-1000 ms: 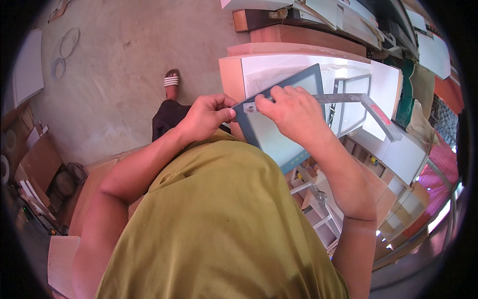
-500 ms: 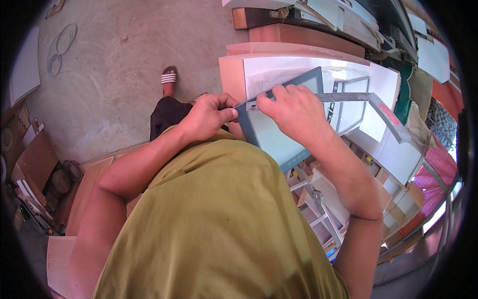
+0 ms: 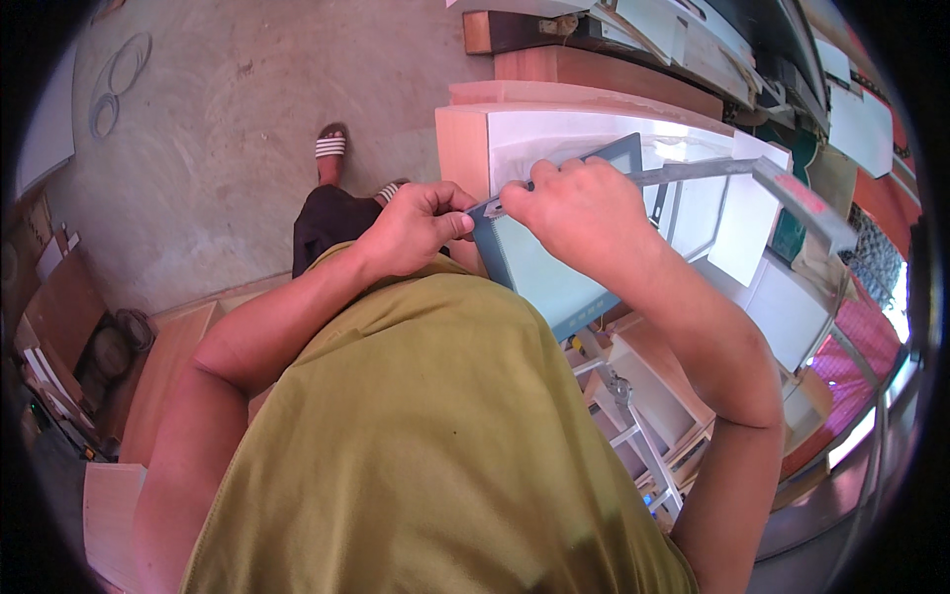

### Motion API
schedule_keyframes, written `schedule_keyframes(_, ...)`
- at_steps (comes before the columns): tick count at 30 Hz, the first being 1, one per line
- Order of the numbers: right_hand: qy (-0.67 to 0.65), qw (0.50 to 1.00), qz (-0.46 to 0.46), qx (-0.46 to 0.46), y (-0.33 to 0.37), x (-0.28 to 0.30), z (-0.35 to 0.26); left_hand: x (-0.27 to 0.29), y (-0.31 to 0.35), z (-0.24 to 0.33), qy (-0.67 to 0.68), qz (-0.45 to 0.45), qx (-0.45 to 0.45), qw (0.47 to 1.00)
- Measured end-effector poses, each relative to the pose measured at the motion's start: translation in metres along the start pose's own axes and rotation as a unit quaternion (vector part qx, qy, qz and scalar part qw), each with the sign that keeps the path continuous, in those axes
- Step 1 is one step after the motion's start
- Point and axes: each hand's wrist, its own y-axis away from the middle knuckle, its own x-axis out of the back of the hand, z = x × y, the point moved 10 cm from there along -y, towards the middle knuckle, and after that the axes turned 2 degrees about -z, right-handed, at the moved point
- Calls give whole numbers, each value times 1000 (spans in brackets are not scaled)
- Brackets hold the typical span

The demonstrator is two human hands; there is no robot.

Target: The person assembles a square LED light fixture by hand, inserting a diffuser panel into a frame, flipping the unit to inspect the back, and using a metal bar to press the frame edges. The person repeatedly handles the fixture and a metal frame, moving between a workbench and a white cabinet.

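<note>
A flat panel [image 3: 542, 275] with a pale glassy face and a dark grey border leans at an angle in front of my body. At its upper left corner my left hand [image 3: 418, 228] is closed, thumb and fingers pinching the edge. Along the upper edge my right hand [image 3: 586, 213] is closed round a long flat grey strip [image 3: 705, 171]. The strip runs out to the right past that hand, then bends sharply downward, with a reddish mark near its far end. Its near end shows at the panel's edge between my hands; how it meets the panel is hidden by my fingers.
A white-topped wooden cabinet [image 3: 463, 150] stands beyond the panel. Stacked boards [image 3: 609, 81] lie behind it. To the right below are a metal ladder-like frame [image 3: 625, 436] and wooden boxes [image 3: 653, 381]. Coiled cable [image 3: 103, 116] lies on the concrete floor [image 3: 228, 148].
My right hand has shifted slightly left and up along the panel's edge. The strip's bent far end has swung to the right. My left hand stays at the corner.
</note>
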Motion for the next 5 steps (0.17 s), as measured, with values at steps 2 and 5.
schedule_keyframes(2, -3, 1000, -13, 7, -2, 0, 0, 0, -1, -3, -2, -1, -7, 1000)
schedule_keyframes(5, -10, 999, -40, 27, -7, 1, 2, -1, 3, 3, -8, 3, -6, 1000)
